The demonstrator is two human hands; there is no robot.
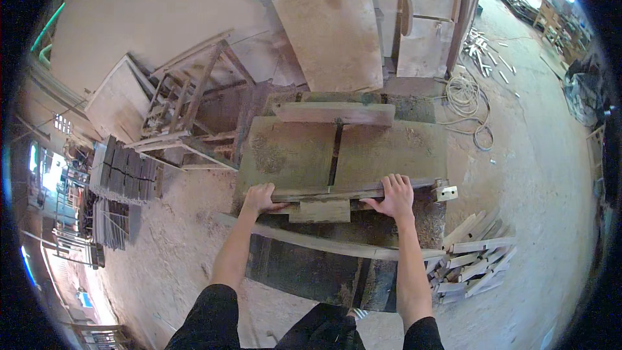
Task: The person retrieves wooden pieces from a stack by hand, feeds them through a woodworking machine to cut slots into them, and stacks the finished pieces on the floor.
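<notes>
Dark trouser legs (272,324) filled the lower edge of the head view, and two bare forearms rose from them toward a dusty grey-green machine table (285,149) coated in sawdust. Along its near edge lay a long, narrow brown wooden strip (337,191), running left to right and ending beside a pale wooden block with holes (446,192). On that strip the left hand (259,198) was curled, fingers wrapped over its near end, gripping it. Further along, the right hand (395,198) lay flatter, fingers spread over the top of the same strip and pressing on it, the thumb tucked toward the near side. Just below the strip, between the hands, a short square offcut of board (320,211) jutted out. A dark slot (335,153) ran across the table's middle toward a thick reddish plank (334,113) lying along the far edge. To the right, on the sawdust floor, sat a loose heap of pale cut wooden sticks (473,262), and farther off a coil of whitish rope (468,100). Left of the machine stood a rough wooden frame (188,100) and a stack of dark slats (123,172)
</notes>
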